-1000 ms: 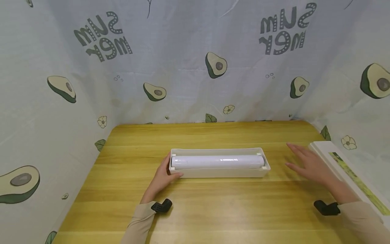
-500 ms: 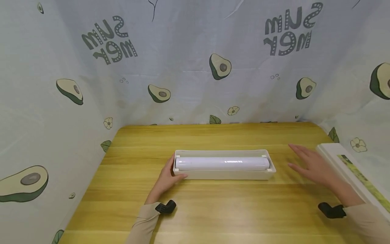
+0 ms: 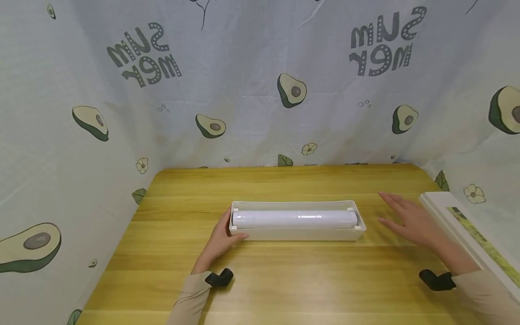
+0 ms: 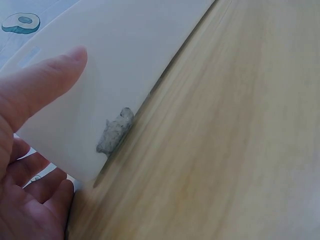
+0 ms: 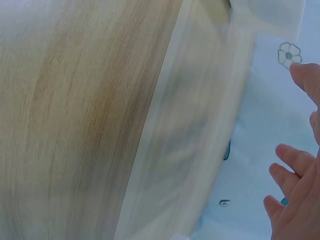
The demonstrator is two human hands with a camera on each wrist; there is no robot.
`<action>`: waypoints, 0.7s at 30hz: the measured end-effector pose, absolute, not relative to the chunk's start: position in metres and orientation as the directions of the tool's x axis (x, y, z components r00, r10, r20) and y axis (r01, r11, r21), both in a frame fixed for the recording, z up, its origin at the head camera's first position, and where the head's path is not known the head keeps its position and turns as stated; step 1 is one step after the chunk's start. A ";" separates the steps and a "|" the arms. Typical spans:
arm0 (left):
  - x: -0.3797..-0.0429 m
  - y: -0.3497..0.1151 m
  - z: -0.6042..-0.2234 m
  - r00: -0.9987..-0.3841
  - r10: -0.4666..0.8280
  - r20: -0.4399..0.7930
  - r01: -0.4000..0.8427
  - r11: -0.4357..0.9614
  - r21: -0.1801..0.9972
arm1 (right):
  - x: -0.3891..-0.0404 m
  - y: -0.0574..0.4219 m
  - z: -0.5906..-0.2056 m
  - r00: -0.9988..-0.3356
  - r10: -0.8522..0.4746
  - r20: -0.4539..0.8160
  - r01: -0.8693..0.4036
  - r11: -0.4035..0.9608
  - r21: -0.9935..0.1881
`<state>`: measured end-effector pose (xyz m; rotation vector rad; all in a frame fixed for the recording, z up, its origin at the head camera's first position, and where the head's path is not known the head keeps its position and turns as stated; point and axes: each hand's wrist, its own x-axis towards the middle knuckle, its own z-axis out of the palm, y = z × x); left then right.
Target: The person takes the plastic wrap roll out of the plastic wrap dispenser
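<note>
A long white plastic cling film box [image 3: 300, 234] stands lidless on the wooden table. Inside it lies a glossy whitish roll of film [image 3: 276, 220], seated between small corner tabs. My left hand [image 3: 219, 237] holds the box's left end, thumb on the front wall and fingers behind the end. In the left wrist view, a grey, ragged patch [image 4: 115, 132] marks the front wall low down, below the thumb [image 4: 55, 75]. My right hand [image 3: 414, 221] hovers over the table to the right of the box, fingers extended, holding nothing.
A long white piece [image 3: 436, 198] with a green-and-yellow strip lies along the table's right side, partly behind my right forearm. Avocado-print cloth [image 3: 252, 90] hangs around the back and sides of the wooden table [image 3: 308, 280]. A black camera sits on each wrist.
The whole scene shifts slightly in the head view as the camera moves. Both hands keep their poses, and the box stays in place on the table.
</note>
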<state>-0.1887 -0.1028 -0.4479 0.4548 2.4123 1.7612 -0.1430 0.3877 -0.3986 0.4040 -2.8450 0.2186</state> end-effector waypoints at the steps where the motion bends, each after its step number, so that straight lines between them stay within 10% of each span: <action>1: -0.188 -0.103 -0.445 -0.946 0.313 0.079 0.172 0.281 0.944 | -0.143 0.387 -0.398 -0.928 -0.254 0.273 -0.292 0.950 -0.111; 21: -0.192 -0.103 -0.455 -0.952 0.294 0.082 0.171 0.290 0.942 | -0.146 0.375 -0.397 -0.912 -0.286 0.295 -0.330 0.938 -0.111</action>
